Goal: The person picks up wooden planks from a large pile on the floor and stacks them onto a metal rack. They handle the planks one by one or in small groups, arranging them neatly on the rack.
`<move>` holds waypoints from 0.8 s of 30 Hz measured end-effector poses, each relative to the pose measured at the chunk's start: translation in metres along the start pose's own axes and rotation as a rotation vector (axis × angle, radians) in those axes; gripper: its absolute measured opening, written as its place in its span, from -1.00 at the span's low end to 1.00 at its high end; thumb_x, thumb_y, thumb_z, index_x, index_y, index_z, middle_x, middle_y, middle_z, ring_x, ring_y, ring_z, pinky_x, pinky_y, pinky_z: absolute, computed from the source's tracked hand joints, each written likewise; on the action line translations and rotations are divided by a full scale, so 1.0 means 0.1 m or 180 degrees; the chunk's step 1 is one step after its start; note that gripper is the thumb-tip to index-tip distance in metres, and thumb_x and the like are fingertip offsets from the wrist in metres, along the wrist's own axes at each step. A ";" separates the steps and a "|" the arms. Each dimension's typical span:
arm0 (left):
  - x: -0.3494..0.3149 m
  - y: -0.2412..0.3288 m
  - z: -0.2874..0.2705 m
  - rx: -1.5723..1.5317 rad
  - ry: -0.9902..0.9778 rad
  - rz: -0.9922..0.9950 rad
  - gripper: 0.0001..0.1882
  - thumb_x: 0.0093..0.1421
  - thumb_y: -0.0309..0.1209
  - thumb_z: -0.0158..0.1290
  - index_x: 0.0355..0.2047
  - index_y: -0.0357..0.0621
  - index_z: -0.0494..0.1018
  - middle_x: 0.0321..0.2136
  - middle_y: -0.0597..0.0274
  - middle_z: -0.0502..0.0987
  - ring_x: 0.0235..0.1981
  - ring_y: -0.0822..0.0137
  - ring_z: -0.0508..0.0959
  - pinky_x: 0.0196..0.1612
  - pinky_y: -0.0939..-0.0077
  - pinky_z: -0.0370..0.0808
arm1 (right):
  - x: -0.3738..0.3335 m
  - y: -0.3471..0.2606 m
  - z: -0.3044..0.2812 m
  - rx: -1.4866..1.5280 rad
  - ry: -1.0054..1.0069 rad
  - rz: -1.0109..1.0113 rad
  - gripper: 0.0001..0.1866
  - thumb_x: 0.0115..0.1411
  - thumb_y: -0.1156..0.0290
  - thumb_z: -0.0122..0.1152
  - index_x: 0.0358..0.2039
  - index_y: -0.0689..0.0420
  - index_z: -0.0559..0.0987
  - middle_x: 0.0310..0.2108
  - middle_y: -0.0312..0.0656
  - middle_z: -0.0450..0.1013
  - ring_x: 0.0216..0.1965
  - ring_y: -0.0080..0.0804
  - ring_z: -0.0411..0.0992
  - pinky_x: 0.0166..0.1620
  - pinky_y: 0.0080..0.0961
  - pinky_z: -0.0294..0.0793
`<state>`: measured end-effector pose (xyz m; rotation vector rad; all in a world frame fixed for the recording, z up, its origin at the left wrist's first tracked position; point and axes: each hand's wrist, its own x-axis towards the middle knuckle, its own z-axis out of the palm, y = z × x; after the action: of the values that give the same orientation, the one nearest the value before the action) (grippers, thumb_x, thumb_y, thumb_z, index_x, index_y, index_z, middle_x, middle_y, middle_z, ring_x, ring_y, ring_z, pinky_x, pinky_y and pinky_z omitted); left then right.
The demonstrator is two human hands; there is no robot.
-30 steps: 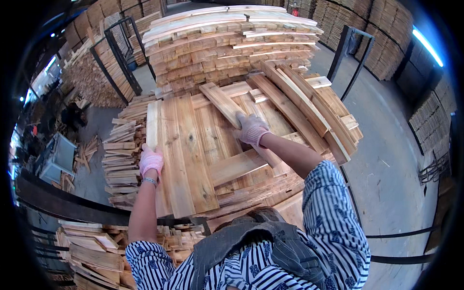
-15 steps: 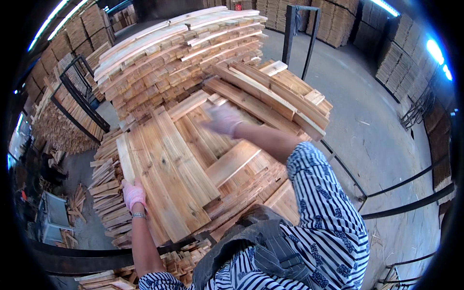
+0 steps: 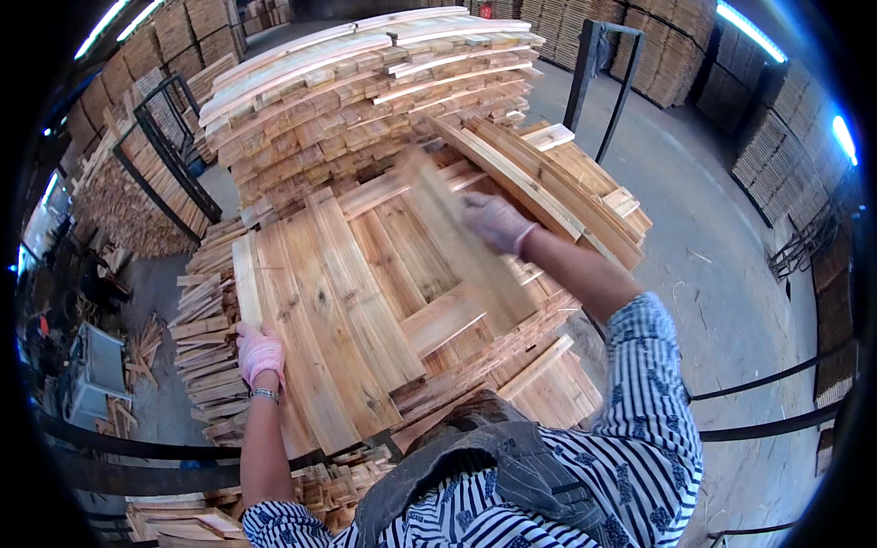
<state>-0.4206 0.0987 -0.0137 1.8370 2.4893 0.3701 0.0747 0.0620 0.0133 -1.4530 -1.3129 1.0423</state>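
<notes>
The right hand (image 3: 498,224), in a pinkish-white knitted glove, is gripping the right-hand edge of a flat, light-brown wooden plank (image 3: 464,251). Its grip is closing on that edge, and both hand and plank are showing some blur. The plank is slanting from the upper left to the lower right above the right part of the wooden pile, and its near end is reaching past a short, pale crosswise board (image 3: 445,320).

The left hand (image 3: 260,354), in a pink knitted glove, is touching the outer left edge of a row of long, knotty, yellowish-brown planks (image 3: 320,310). Its fingers are bending at that edge; how firmly its grip is closing, I cannot tell. These planks are lying side by side, just left of the held one and apart from the right hand.

Several long, reddish-brown loose planks (image 3: 521,173) are lying at a slant just beyond the right hand. A tall, layered stack of pale timber (image 3: 365,119) is standing behind the pile, and a heap of thin, split wooden sticks (image 3: 206,347) is sitting beside the left hand. A black metal upright frame (image 3: 585,73) is standing on the grey concrete floor (image 3: 694,256) at the right.
</notes>
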 end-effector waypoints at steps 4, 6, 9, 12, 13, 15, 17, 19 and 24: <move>0.02 -0.01 0.03 0.0160 0.0016 0.0076 -0.42 0.37 -0.06 -0.09 0.14 -0.33 0.18 -0.03 -0.43 0.49 -0.06 -0.27 0.59 0.00 -0.04 0.54 | -0.23 -0.16 1.33 -0.1898 0.0312 -0.0494 -0.68 0.30 0.32 -0.05 -0.10 0.22 0.58 -0.18 0.21 0.58 -0.10 0.07 0.57 0.09 -0.18 0.49; 0.09 0.00 0.04 0.0080 0.0032 0.0137 -0.45 0.38 -0.07 -0.11 0.11 -0.34 0.18 -0.07 -0.44 0.50 -0.07 -0.28 0.59 -0.01 -0.05 0.54 | -0.10 -0.25 1.35 -0.2197 0.0008 -0.0222 -0.66 0.28 0.22 0.03 -0.08 0.15 0.58 -0.12 0.20 0.58 -0.04 0.14 0.56 0.08 -0.08 0.49; 0.04 0.00 0.03 0.0089 -0.0141 0.0048 -0.46 0.39 -0.09 -0.13 0.12 -0.33 0.18 -0.06 -0.43 0.50 -0.06 -0.30 0.58 -0.01 -0.05 0.54 | 0.03 -0.37 0.89 -0.2828 -0.0659 -0.0274 -0.63 0.27 0.11 0.11 -0.04 0.05 0.58 -0.12 0.18 0.58 -0.05 0.12 0.56 0.05 -0.05 0.51; 0.00 -0.10 0.01 0.0088 -0.0037 0.0022 -0.45 0.39 -0.09 -0.13 0.14 -0.32 0.18 -0.06 -0.41 0.51 -0.05 -0.29 0.58 0.00 -0.05 0.53 | -0.03 -0.73 0.16 -0.3803 0.0936 -0.0721 -0.51 0.25 0.01 0.19 0.11 -0.03 0.52 -0.06 0.08 0.55 0.02 0.05 0.53 0.02 -0.03 0.51; -0.05 -0.05 0.01 0.0052 -0.0045 0.0005 -0.45 0.39 -0.09 -0.13 0.15 -0.32 0.17 -0.05 -0.40 0.50 -0.04 -0.29 0.58 0.00 -0.05 0.53 | -0.13 -0.71 -0.10 -0.3926 0.0894 -0.0086 -0.48 0.21 0.07 0.26 0.13 0.00 0.47 -0.04 0.08 0.53 0.04 0.01 0.53 0.04 -0.09 0.52; -0.04 0.08 -0.05 -0.0034 -0.0003 0.0008 -0.44 0.38 -0.08 -0.12 0.16 -0.31 0.17 -0.03 -0.39 0.50 -0.03 -0.29 0.57 0.01 -0.05 0.53 | -0.19 -0.34 -0.42 -0.4449 0.1173 0.0372 -0.41 0.18 0.19 0.31 0.19 0.05 0.39 -0.02 0.08 0.52 0.04 -0.02 0.53 0.03 -0.14 0.55; 0.07 0.03 -0.02 -0.0020 -0.0031 -0.0001 -0.42 0.37 -0.08 -0.11 0.19 -0.29 0.15 -0.01 -0.40 0.48 -0.02 -0.28 0.57 0.02 -0.05 0.53 | 0.01 -0.13 -0.50 -0.4782 0.1268 0.0279 -0.39 0.20 0.27 0.27 0.24 0.07 0.33 -0.05 0.08 0.54 0.00 -0.01 0.57 -0.03 -0.12 0.57; 0.04 0.06 0.01 0.0005 -0.0149 -0.0044 -0.37 0.36 -0.09 -0.08 0.26 -0.26 0.11 0.03 -0.40 0.46 -0.01 -0.29 0.57 0.03 -0.07 0.52 | 0.05 -0.26 -0.54 -0.4570 0.0862 0.0668 -0.39 0.21 0.35 0.23 0.27 0.07 0.30 -0.11 0.10 0.57 -0.04 0.02 0.60 -0.10 -0.10 0.59; 0.05 -0.04 0.09 -0.0024 -0.0078 -0.0136 -0.33 0.36 -0.11 -0.07 0.31 -0.26 0.07 0.05 -0.42 0.44 -0.02 -0.30 0.56 0.03 -0.09 0.52 | -0.08 -0.64 -0.56 -0.3993 0.0009 0.0451 -0.42 0.24 0.31 0.16 0.25 0.20 0.30 -0.18 0.14 0.61 -0.09 0.05 0.62 -0.10 -0.04 0.60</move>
<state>-0.4243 0.1038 -0.0228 1.7716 2.5030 0.3530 0.1122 0.0522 0.0894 -2.4378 -2.0095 0.1823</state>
